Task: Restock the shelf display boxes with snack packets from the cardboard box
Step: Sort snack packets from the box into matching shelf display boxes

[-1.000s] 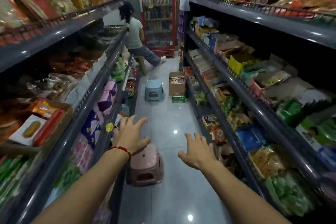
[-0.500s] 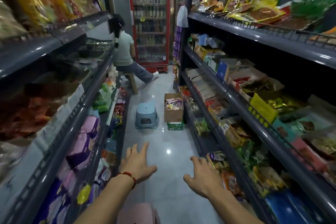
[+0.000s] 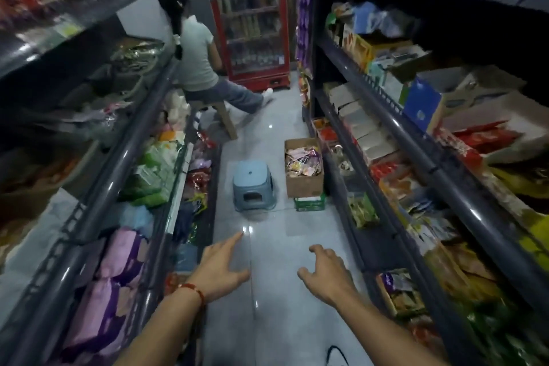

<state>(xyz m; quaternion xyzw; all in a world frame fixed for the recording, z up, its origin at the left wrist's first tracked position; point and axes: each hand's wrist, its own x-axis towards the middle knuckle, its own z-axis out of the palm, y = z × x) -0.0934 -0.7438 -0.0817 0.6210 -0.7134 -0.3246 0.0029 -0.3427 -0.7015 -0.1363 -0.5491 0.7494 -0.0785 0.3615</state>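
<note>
Head view: since the earlier frame the brown cardboard box of mixed snack packets (image 3: 303, 168) and the blue plastic stool (image 3: 252, 184) are seen nearer. The left hand (image 3: 221, 269) and right hand (image 3: 325, 273) are held loose, grasping nothing. The box lies well ahead, right of the stool. Risk judged: tripping on the stool.

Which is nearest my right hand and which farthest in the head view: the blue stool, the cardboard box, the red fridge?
From the right hand, nearest first:
1. Cardboard box, up the aisle against the right-hand shelves, standing on a green crate.
2. Blue stool, mid-aisle, left of the box; nearly as close as the box, a hard call.
3. Red fridge, at the aisle's far end.
</note>
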